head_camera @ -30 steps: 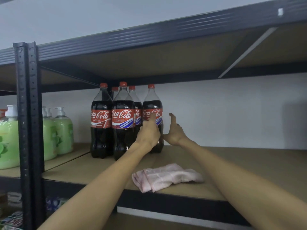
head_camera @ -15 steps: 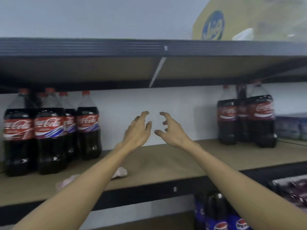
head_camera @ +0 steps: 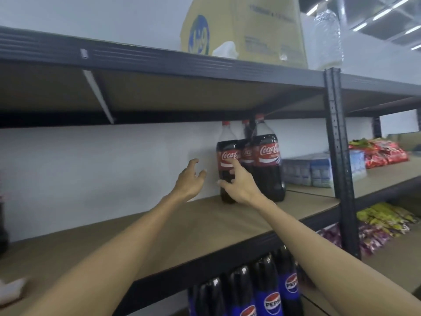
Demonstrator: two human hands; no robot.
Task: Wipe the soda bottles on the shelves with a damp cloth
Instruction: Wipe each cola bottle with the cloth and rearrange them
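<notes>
The right hand (head_camera: pixel 239 188) is laid on the left cola bottle (head_camera: pixel 226 153) of three on the shelf (head_camera: pixel 182 224), fingers spread, nothing gripped. The left hand (head_camera: pixel 191 181) is held wide beside it. A pale, blurred cloth (head_camera: pixel 12 289) is seen far left. Wiping here is judged not yet begun.

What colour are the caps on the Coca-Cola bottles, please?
Red caps, clearest in the head view.
</notes>
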